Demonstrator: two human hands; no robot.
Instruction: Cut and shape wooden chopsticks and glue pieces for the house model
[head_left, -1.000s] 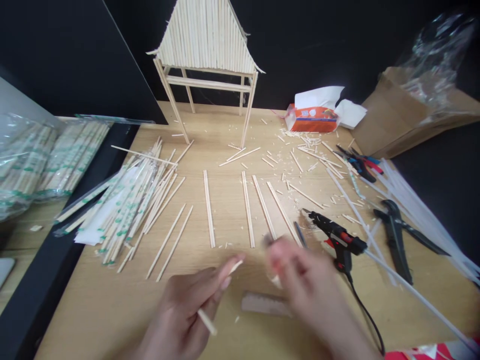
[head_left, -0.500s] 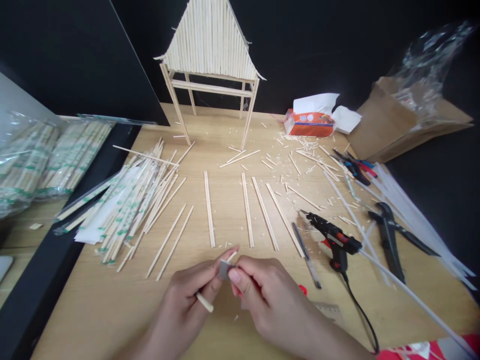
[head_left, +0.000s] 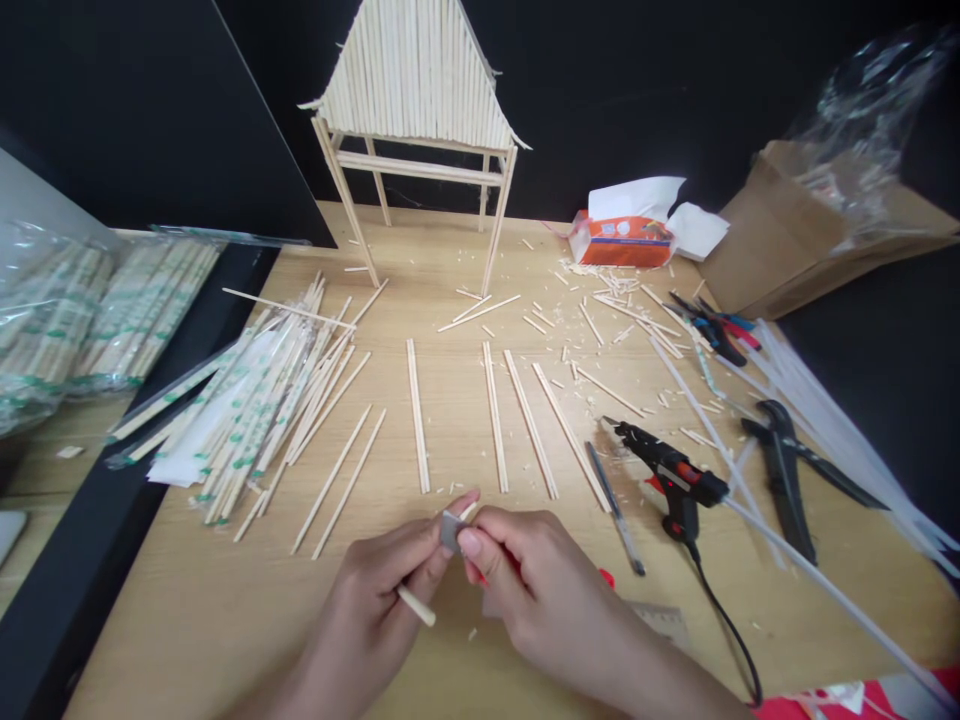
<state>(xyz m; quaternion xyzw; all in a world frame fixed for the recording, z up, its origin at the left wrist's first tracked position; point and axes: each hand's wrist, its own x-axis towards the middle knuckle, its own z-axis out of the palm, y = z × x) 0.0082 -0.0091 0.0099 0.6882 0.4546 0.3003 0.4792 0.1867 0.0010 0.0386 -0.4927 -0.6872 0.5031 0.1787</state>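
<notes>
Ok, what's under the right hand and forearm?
A ruler's end and a bit of something red poke out past the forearm. Whatever else lies beneath it and the right hand is covered.

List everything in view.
table: one, tan, centre
stick structure: one, pale, back
bagged sticks: several, pale, far left
stick pile: many, pale, left
loose sticks: several, pale, centre
scraps: many, pale, right
tissue pack: one, orange, back
bag: one, brown, right
plastic: some, clear, right
pliers: count unclear, black-red-blue, right
strips: several, white, right
glue gun: one, black, right
cutter: one, black, right
slim tool: one, dark, right
ruler: one, grey, right
held stick: one, pale, left hand
flat piece: one, grey, right hand
left hand: one, front
right hand: one, front
</notes>
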